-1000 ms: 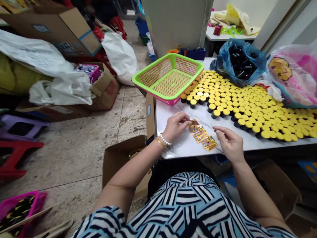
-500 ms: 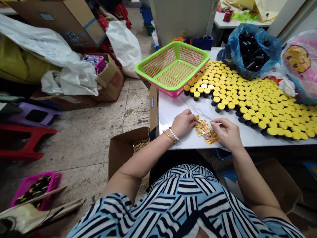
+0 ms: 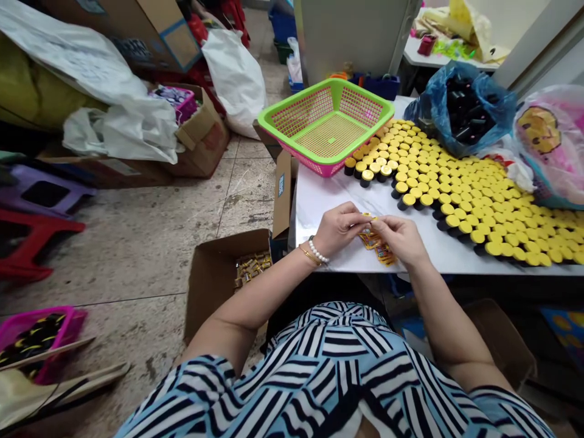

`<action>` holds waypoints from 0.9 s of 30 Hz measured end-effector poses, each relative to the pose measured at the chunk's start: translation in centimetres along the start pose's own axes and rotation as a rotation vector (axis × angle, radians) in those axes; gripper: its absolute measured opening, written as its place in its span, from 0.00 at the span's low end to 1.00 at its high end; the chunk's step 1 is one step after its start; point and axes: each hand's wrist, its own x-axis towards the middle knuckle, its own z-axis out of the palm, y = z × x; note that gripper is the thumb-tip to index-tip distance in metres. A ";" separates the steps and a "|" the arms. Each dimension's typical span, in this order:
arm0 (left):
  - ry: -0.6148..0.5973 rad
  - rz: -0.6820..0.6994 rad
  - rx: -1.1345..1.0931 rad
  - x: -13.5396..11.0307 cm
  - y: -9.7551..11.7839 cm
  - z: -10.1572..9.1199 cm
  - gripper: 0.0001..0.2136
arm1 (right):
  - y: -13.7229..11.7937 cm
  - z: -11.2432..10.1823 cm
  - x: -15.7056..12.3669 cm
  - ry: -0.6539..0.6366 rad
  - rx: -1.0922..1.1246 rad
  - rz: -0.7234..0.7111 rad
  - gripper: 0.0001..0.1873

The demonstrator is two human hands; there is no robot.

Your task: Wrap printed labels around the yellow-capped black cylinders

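A small pile of yellow-orange printed cards (image 3: 378,246) lies near the front edge of the white table (image 3: 319,201). My left hand (image 3: 337,227), with a pearl and a gold bracelet at the wrist, has its fingers curled on the left end of the pile. My right hand (image 3: 400,238) meets it fingertip to fingertip, pinching the top cards. Part of the pile is hidden under both hands. Behind them stand many black jars with yellow lids (image 3: 465,188), packed close together.
A green mesh basket (image 3: 326,128) sits at the table's far left corner. A blue bag of black jars (image 3: 463,112) and a pink bag (image 3: 550,146) lie behind. An open carton (image 3: 223,280) stands on the floor by my left knee; boxes, bags and stools crowd the left.
My hands have come together over the cards; the right hand slid left onto the pile. The cards, spread in a row before, are now bunched up. The camera shifted slightly.
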 end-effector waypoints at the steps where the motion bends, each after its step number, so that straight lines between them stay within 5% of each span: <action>1: 0.026 -0.026 -0.016 -0.1 0.7 -0.1 0.09 | -0.3 0.5 0.0 0.004 0.033 0.001 0.23; 9: 0.234 -0.567 -0.543 -1.8 4.8 -0.5 0.15 | -0.1 2.9 -2.1 0.226 0.057 -0.086 0.21; 13: 0.332 -0.576 -0.578 -2.3 6.4 -0.7 0.14 | -0.1 3.5 -2.9 0.264 -0.041 -0.120 0.24; 18: 0.311 -0.539 -0.496 -2.7 7.5 -1.1 0.10 | -0.9 4.2 -3.5 0.271 -0.096 -0.196 0.24; 23: 0.352 -0.460 -0.349 -3.2 7.0 -1.4 0.07 | -0.5 4.5 -3.8 0.311 -0.166 -0.243 0.23; 27: 0.275 -0.567 -0.497 -3.4 6.0 -1.6 0.09 | 0.5 4.8 -4.0 0.270 -0.281 -0.323 0.19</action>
